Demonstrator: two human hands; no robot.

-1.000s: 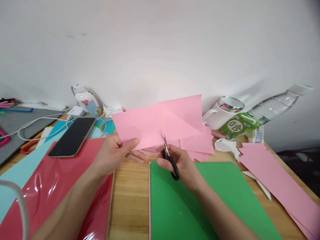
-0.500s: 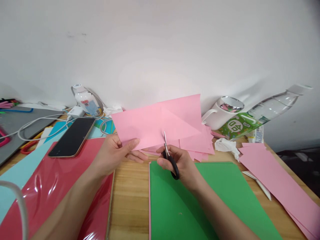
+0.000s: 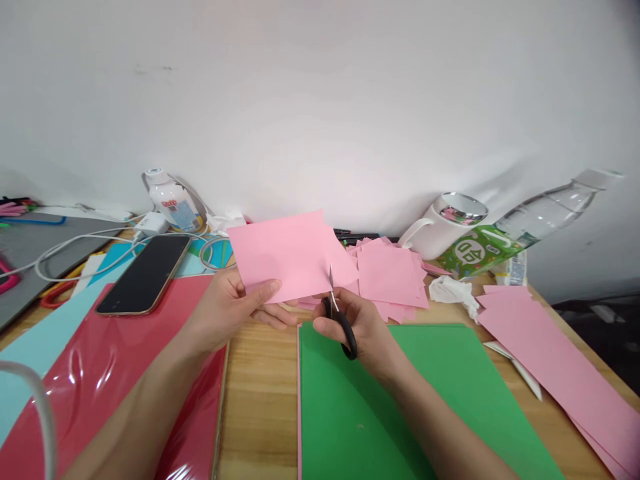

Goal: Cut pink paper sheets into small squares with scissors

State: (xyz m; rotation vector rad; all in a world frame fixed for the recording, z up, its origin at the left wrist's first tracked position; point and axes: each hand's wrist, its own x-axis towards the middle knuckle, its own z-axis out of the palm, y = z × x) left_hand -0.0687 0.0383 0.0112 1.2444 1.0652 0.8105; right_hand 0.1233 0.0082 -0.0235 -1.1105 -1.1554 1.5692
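A sheet of pink paper (image 3: 283,257) is pinched at its lower left between the thumb and fingers of my left hand (image 3: 250,303). My right hand (image 3: 357,327) grips black-handled scissors (image 3: 341,328), their blades pointing up beside the sheet's lower right part. At the sheet's right edge a pink piece slants down, and I cannot tell whether it is still joined. Behind the scissors lies a pile of cut pink paper pieces (image 3: 390,270). Green paper sheets (image 3: 400,393) are stacked beneath my right forearm.
To the left are a phone (image 3: 145,275), red paper in clear wrap (image 3: 100,373), white cables and a small bottle (image 3: 175,200). A white mug (image 3: 445,227), a green packet (image 3: 475,250), a clear bottle (image 3: 550,210) and pink strips (image 3: 555,367) are at the right.
The right part of the held pink sheet has come away and dropped, so the pile and pens behind now show. Both hands have stayed nearly in place.
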